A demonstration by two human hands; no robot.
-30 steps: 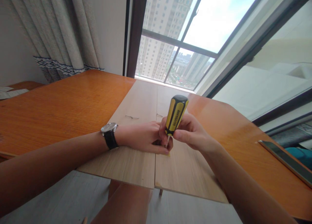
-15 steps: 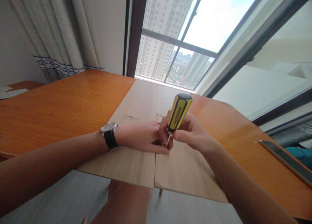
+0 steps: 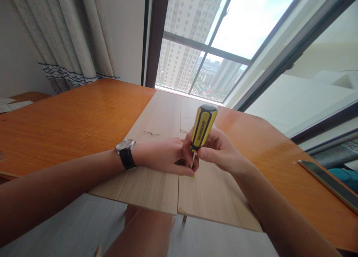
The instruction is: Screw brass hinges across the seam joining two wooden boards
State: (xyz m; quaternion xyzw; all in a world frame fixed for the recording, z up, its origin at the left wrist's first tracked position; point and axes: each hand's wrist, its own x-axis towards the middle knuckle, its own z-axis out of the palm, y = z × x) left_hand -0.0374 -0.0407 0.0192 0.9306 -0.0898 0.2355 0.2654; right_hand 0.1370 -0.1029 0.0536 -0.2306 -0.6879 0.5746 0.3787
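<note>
My right hand [image 3: 220, 147] is wrapped around the yellow and black handle of a screwdriver [image 3: 204, 128], which stands nearly upright with a slight lean. Its thin metal shaft points down between the fingers of my left hand [image 3: 165, 157]. That hand lies low over the seam of two pale wooden boards [image 3: 156, 188], thumb and fingers pinched around the screwdriver's tip. What they hold is hidden by the fingers. A small yellowish piece [image 3: 192, 175] shows just under the thumb, on the right board. A watch [image 3: 126, 152] is on my left wrist.
The boards rest on an orange-brown wooden table [image 3: 84, 115]. Thin dark bits [image 3: 151, 133] lie on the left board. A peg-like piece [image 3: 184, 219] juts below the front edge at the seam. Beyond stand a window [image 3: 207, 48] and a curtain [image 3: 78, 33].
The screwdriver's handle has shifted slightly left and its printed side has turned a little. Both hands stay in nearly the same place.
</note>
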